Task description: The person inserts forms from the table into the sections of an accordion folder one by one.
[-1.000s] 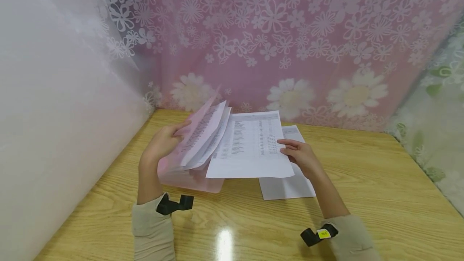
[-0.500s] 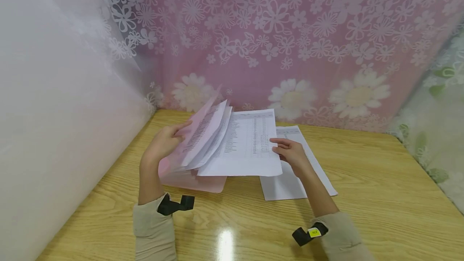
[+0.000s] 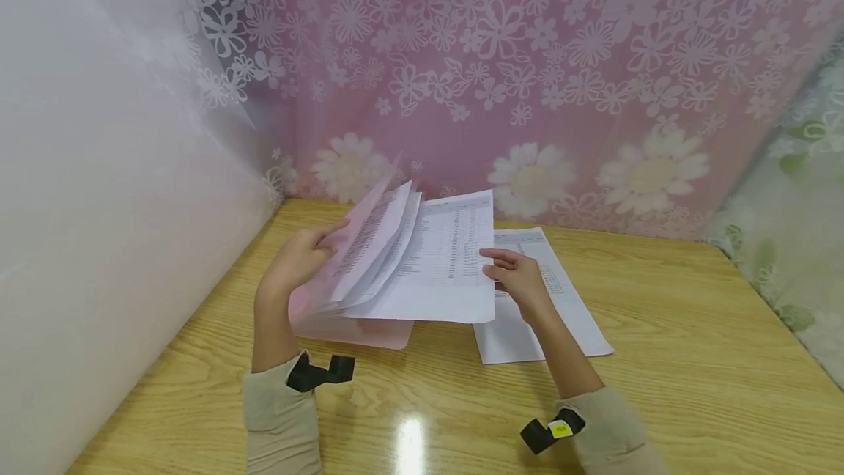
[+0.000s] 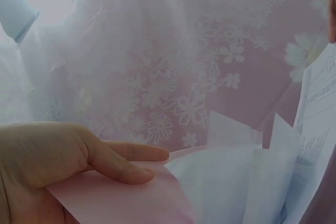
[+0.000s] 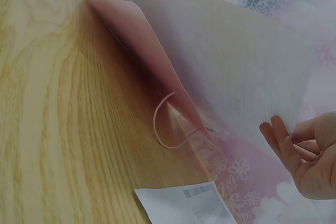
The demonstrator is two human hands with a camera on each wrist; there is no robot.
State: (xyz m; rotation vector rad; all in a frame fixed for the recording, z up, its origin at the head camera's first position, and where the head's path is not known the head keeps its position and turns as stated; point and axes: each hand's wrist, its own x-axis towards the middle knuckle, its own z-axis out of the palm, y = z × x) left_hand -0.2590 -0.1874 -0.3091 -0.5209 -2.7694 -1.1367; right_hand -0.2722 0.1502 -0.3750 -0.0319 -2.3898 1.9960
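Note:
In the head view, my left hand grips the raised cover of a pink folder. Its thumb lies on the cover in the left wrist view. Several white pages fan out inside, leaning with the cover. My right hand pinches the right edge of a printed sheet, whose left part is tucked behind the fanned pages. From the right wrist view, the back of this sheet and the fingertips behind it show. A second printed sheet lies on the table, partly covered by my right hand and the held sheet.
The wooden table runs up to a pink floral curtain at the back. A white wall borders its left side. A thin loop of cord hangs at the folder's edge.
My right hand has moved left with the printed sheet, sliding it further in among the folder's pages. More of the sheet on the table now shows. My left hand stays at the cover.

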